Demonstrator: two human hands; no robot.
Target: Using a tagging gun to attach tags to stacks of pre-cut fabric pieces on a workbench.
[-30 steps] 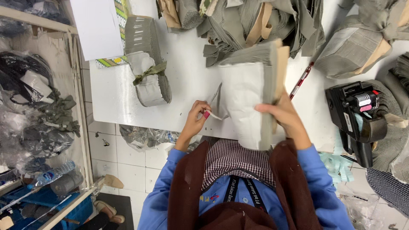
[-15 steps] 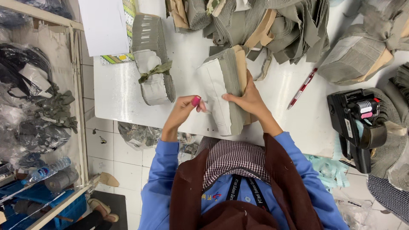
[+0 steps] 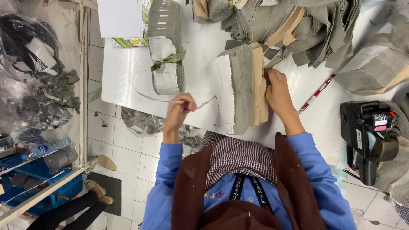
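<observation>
I steady the upright stack of grey fabric pieces [image 3: 240,89] on the counter [image 3: 128,72] with my right hand [image 3: 279,91], fingers pressed flat. My left hand [image 3: 181,108] pinches a thin strip [image 3: 206,102]; keep it taut beside the stack.

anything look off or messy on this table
The loose heap of grey and tan pieces at the far side lies splayed at odd angles, unlike the tied bundle. A red pen lies loose beside the right hand.

fabric pile [image 3: 298,25]: cut off by top edge | left hand [image 3: 181,111]: pinched item too small
</observation>
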